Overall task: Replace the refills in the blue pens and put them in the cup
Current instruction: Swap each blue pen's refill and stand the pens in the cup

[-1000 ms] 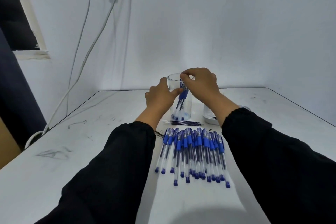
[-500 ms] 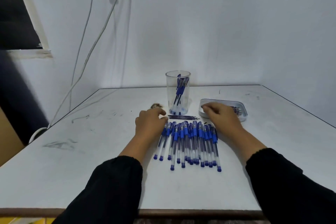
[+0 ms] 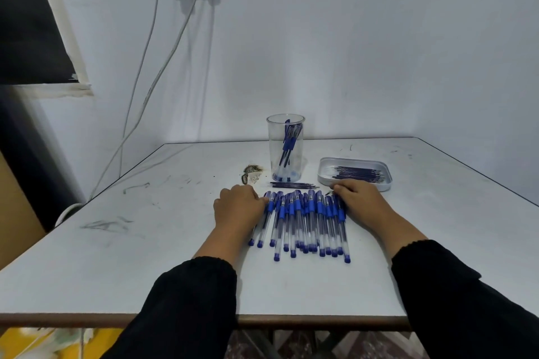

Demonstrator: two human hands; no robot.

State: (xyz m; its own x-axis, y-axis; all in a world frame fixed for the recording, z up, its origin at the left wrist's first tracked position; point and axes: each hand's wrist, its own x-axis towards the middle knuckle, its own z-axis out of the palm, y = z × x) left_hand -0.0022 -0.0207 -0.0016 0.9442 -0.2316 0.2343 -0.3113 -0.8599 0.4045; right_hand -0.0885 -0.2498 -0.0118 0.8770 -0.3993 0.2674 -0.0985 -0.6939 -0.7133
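From the head camera we look down on a white table (image 3: 116,256) where our two hands bracket a row of blue pens (image 3: 303,221), laid side by side with their caps pointing away from us, probably so that any one can be picked off without untangling. Our left hand (image 3: 237,208) rests on the table at the row's left edge, fingers loosely curled, their tips touching the outermost pen near its cap; it closes round nothing that we can see. Our right hand (image 3: 360,202) lies at the right edge, fingers bent and tucked against the last pens, and whether it pinches one we cannot tell. We judge the hands sit this way to square up the row or select the next pen. Behind the row stands the clear cup (image 3: 285,148), upright, with a few finished pens leaning inside, caps up. Between cup and row lie a few loose refills (image 3: 293,184), perhaps used ones set aside. The shallow tray (image 3: 354,161) to the right holds more refills, near our right hand for easy reach. Most of the work remains.
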